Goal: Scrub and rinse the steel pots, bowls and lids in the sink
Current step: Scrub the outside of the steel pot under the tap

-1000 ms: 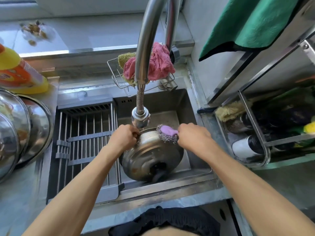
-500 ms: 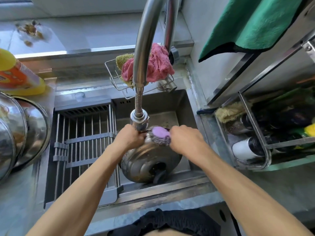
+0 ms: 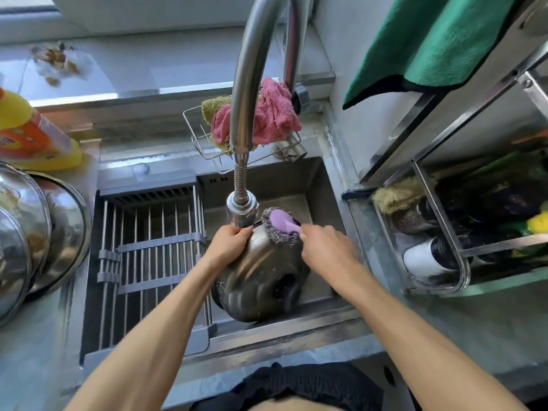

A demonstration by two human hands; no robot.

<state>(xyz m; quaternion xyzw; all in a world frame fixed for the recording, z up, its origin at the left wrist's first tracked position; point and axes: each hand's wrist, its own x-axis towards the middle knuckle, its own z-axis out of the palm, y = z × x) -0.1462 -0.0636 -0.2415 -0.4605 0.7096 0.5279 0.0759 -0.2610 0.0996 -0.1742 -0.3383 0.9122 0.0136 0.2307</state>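
A steel lid (image 3: 255, 280) with a black knob stands tilted on edge in the sink (image 3: 323, 179), its domed side toward me. My left hand (image 3: 228, 241) grips its upper left rim. My right hand (image 3: 326, 247) holds the purple handle of a steel-wool scrubber (image 3: 280, 225), whose wire pad presses on the lid's top edge. The faucet head (image 3: 241, 207) hangs just above the lid, between my hands. No water stream is plain to see.
A grey drying rack (image 3: 151, 256) covers the sink's left half. Steel lids and bowls (image 3: 35, 232) stack on the left counter beside a yellow detergent bottle (image 3: 32, 137). A wire caddy with a pink cloth (image 3: 272, 114) hangs behind the faucet. A steel shelf rack (image 3: 462, 232) stands right.
My right hand has slid the scrubber back and forth along the lid's top rim, and its handle now shows more. The lid stands steeper, and my left hand keeps its grip.
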